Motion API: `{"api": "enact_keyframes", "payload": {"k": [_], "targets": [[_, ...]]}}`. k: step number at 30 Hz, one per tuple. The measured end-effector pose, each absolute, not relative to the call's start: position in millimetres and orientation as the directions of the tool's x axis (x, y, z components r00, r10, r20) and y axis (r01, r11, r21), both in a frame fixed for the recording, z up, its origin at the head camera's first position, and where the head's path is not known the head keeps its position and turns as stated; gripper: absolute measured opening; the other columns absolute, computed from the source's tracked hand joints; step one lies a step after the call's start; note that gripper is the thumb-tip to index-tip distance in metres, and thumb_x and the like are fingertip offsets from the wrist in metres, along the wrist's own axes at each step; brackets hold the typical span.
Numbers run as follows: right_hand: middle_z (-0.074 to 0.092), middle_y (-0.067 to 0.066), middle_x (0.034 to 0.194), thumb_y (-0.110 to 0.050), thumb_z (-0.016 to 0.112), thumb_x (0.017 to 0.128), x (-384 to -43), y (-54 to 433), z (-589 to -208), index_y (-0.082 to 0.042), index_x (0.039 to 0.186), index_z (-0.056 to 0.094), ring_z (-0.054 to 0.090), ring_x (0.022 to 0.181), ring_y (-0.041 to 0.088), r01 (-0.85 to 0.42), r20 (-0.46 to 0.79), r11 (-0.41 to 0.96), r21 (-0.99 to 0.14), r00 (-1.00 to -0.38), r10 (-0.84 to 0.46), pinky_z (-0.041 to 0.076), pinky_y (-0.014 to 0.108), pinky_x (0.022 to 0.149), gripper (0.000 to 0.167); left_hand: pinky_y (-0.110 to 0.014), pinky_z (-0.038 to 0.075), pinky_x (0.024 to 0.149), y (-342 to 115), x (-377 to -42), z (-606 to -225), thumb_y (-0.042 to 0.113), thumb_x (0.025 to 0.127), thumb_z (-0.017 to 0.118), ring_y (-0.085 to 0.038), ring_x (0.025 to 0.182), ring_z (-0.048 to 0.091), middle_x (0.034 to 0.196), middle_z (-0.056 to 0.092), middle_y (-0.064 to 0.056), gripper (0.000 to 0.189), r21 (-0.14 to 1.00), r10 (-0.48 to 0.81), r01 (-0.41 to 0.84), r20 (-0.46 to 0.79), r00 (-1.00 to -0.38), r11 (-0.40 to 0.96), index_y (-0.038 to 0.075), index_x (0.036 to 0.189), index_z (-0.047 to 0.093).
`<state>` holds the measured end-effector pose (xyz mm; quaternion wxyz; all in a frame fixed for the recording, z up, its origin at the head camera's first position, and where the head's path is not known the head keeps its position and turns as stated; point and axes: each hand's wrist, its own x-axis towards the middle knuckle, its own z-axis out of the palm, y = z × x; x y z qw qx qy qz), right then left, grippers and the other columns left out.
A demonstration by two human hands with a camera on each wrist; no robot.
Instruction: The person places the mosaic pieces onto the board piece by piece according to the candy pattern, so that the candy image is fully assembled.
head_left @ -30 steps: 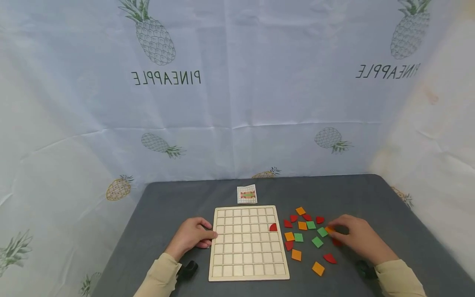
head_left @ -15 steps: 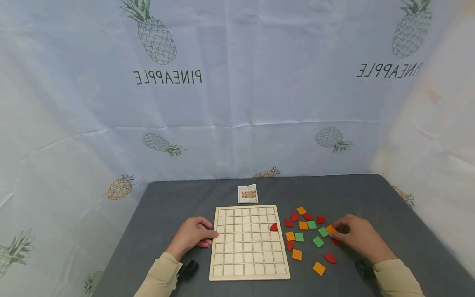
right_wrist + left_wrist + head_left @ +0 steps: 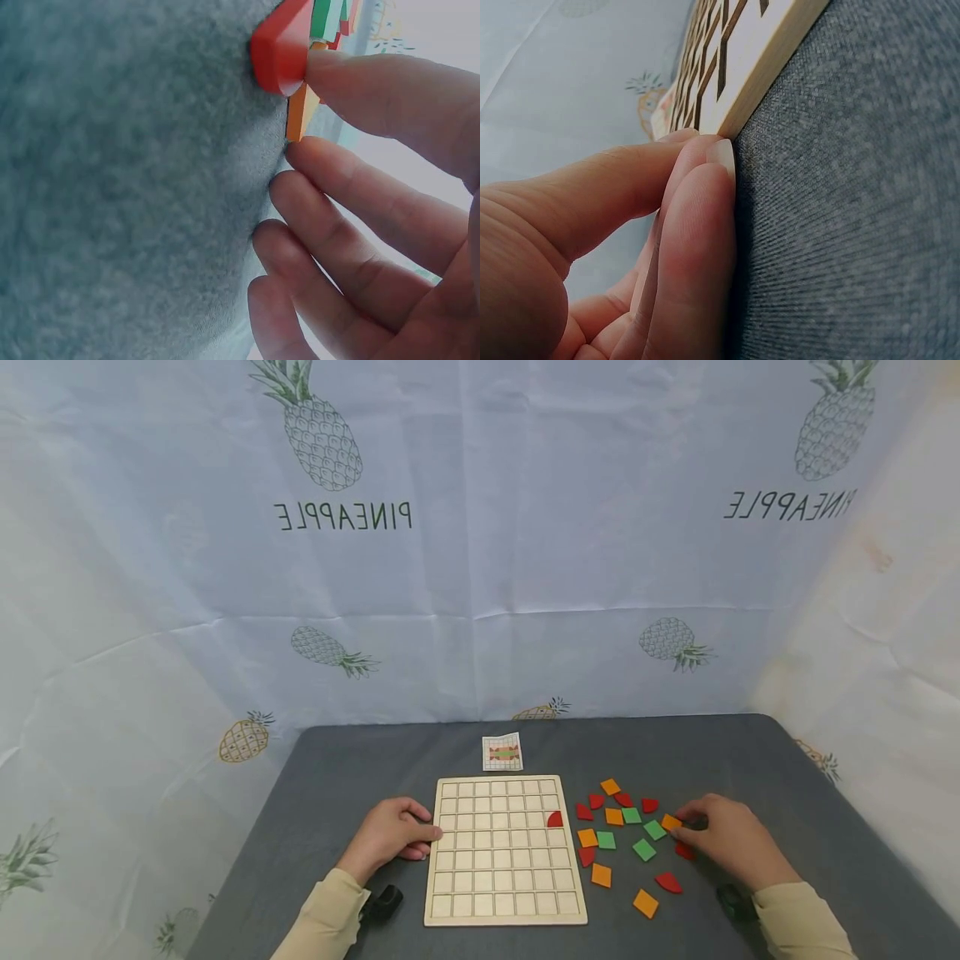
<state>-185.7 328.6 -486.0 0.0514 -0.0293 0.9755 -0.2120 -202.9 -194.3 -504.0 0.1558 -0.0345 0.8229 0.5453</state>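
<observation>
A pale wooden grid board (image 3: 506, 852) lies on the dark table, with one red quarter-round tile (image 3: 555, 819) in a cell near its right edge. My left hand (image 3: 392, 838) grips the board's left edge, thumb on top, fingertips at the side; the left wrist view shows the thumb (image 3: 607, 180) against the rim. To the right of the board, my right hand (image 3: 723, 835) pinches an orange square tile (image 3: 671, 822) between thumb and index finger, low at the cloth. A red tile (image 3: 281, 49) lies beside the thumb, and a green tile (image 3: 655, 830) sits just left of the orange one.
Several loose red, orange and green tiles (image 3: 644, 850) are scattered between the board and my right hand. A small printed pattern card (image 3: 502, 752) lies behind the board. Pineapple-print cloth (image 3: 480, 568) hangs behind the grey table (image 3: 360, 747).
The orange tile shows more between my right fingertips than a second ago. My left hand stays at the board's edge. The head view has shifted slightly.
</observation>
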Motion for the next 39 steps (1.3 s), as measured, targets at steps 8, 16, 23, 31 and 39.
{"api": "enact_keyframes", "payload": {"k": [8, 16, 23, 31, 39], "targets": [[0.077, 0.012, 0.111, -0.028, 0.089, 0.089, -189.0, 327.3, -486.2, -0.010, 0.109, 0.083, 0.073, 0.100, 0.035, -0.047, -0.078, 0.914, -0.403, -0.993, -0.086, 0.063, 0.055, 0.079, 0.027, -0.037, 0.068, 0.064, -192.0, -203.7, -504.8, 0.017, 0.086, 0.093, -0.017, 0.066, 0.076, 0.084, 0.076, -0.013, 0.041, 0.888, 0.112, -0.211, -0.279, -0.954, 0.409, -0.001, 0.114, 0.069], [0.078, 0.009, 0.110, -0.025, 0.090, 0.089, -188.7, 313.3, -478.7, -0.012, 0.109, 0.084, 0.074, 0.098, 0.032, -0.082, -0.032, 0.913, -0.400, -0.994, -0.103, 0.064, 0.053, 0.078, 0.025, -0.036, 0.068, 0.064, -191.2, -203.8, -505.1, 0.017, 0.086, 0.093, -0.016, 0.066, 0.075, 0.083, 0.077, -0.012, 0.041, 0.884, 0.108, -0.228, -0.294, -0.950, 0.408, 0.000, 0.113, 0.069], [0.076, 0.001, 0.105, -0.026, 0.090, 0.090, -192.7, 274.1, -474.8, -0.015, 0.108, 0.085, 0.072, 0.094, 0.023, -0.130, 0.008, 0.900, -0.415, -0.990, -0.139, 0.064, 0.050, 0.080, 0.022, -0.036, 0.068, 0.064, -191.5, -203.8, -504.7, 0.018, 0.086, 0.093, -0.016, 0.066, 0.075, 0.083, 0.077, -0.012, 0.041, 0.886, 0.113, -0.219, -0.287, -0.951, 0.408, -0.001, 0.114, 0.069], [0.077, 0.004, 0.116, -0.025, 0.090, 0.090, -193.3, 225.4, -475.3, -0.018, 0.107, 0.084, 0.073, 0.111, 0.033, -0.191, 0.027, 0.873, -0.448, -0.979, -0.200, 0.065, 0.051, 0.088, 0.020, -0.036, 0.068, 0.063, -191.4, -204.0, -503.6, 0.018, 0.085, 0.094, -0.015, 0.066, 0.076, 0.082, 0.077, -0.011, 0.041, 0.884, 0.103, -0.214, -0.280, -0.955, 0.416, 0.000, 0.113, 0.069], [0.072, -0.010, 0.100, -0.021, 0.090, 0.090, -188.2, 196.5, -475.8, -0.023, 0.105, 0.084, 0.065, 0.085, 0.008, -0.256, 0.036, 0.823, -0.507, -0.960, -0.276, 0.057, 0.026, 0.071, 0.017, -0.037, 0.068, 0.063, -192.6, -202.9, -504.0, 0.018, 0.084, 0.094, -0.016, 0.066, 0.076, 0.082, 0.076, -0.012, 0.041, 0.880, 0.086, -0.229, -0.289, -0.954, 0.417, 0.000, 0.112, 0.070]]}}
